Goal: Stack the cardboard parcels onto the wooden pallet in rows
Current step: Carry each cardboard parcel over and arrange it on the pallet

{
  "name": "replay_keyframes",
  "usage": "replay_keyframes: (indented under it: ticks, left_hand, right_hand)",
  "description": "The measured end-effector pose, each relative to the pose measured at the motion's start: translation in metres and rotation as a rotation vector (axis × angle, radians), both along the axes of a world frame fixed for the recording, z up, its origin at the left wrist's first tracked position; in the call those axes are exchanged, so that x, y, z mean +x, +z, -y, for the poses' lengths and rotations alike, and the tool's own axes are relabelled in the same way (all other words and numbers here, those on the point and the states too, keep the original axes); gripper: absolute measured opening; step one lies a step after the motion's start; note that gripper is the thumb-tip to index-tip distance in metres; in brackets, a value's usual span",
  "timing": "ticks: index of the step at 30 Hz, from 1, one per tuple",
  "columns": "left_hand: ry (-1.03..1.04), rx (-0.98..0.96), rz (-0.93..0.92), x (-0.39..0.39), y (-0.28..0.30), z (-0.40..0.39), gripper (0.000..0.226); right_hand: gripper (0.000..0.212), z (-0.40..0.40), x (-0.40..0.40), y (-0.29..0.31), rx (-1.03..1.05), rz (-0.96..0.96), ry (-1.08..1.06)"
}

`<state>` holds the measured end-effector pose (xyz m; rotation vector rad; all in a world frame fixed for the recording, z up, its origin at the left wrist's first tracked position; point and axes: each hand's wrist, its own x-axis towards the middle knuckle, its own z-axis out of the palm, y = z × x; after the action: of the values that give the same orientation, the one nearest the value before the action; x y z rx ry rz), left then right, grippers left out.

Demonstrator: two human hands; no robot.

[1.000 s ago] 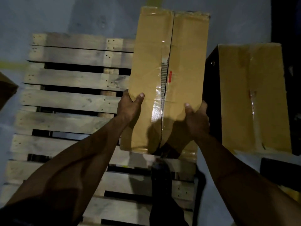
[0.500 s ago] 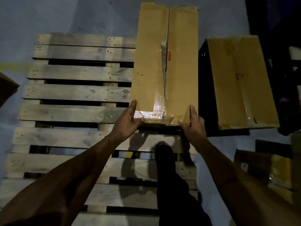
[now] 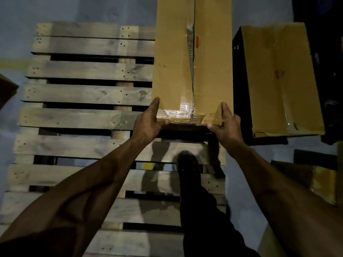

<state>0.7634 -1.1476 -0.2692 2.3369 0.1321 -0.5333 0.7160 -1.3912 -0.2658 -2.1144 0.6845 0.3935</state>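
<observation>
Head view shows that the long cardboard parcel (image 3: 193, 60) is now much farther from the person than one second before. Then it was lifted and tilted toward the camera, with both hands under its near end. Now it lies flat along the right side of the wooden pallet (image 3: 87, 93), and its far end passes out of the picture at the top. The left hand (image 3: 148, 121) holds the near left corner, fingers straight along the side and thumb curled under the edge. The right hand (image 3: 225, 123) holds the near right corner in the same way. Both hands grip the parcel; neither has let go.

My judgement is that the parcel is almost placed as the first one of a row on the right edge, and only a small push or release is missing. The rest of the pallet carries no parcel yet.

The parcel is a brown, narrow box with a torn centre seam, where the corrugated inner layer shows. Shiny clear tape is wrinkled at its near end, and a small red mark sits beside the seam. The pallet is made of rough, pale planks with nail heads and dark gaps between them. A second cardboard parcel (image 3: 278, 78), wider, stands on the grey floor (image 3: 92, 8) just beside the pallet on the right. A dark shoe (image 3: 187, 164) rests on the planks.
</observation>
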Motion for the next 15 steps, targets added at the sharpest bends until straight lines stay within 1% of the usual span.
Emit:
replay_keyframes:
  ticks: [5,12,15]
  left_hand:
    - [0.02,-0.009,-0.016,-0.014,0.003,0.0,0.09]
    - [0.069,-0.062,-0.032,-0.044,0.001,-0.006,0.091]
    - [0.06,-0.066,-0.038,-0.045,0.0,-0.007,0.091]
  right_hand:
    - [0.091,-0.002,-0.016,0.002,-0.008,-0.011,0.021]
    - [0.09,-0.009,-0.045,0.003,0.058,-0.034,0.007]
    - [0.09,-0.011,-0.045,0.004,0.039,-0.053,0.023]
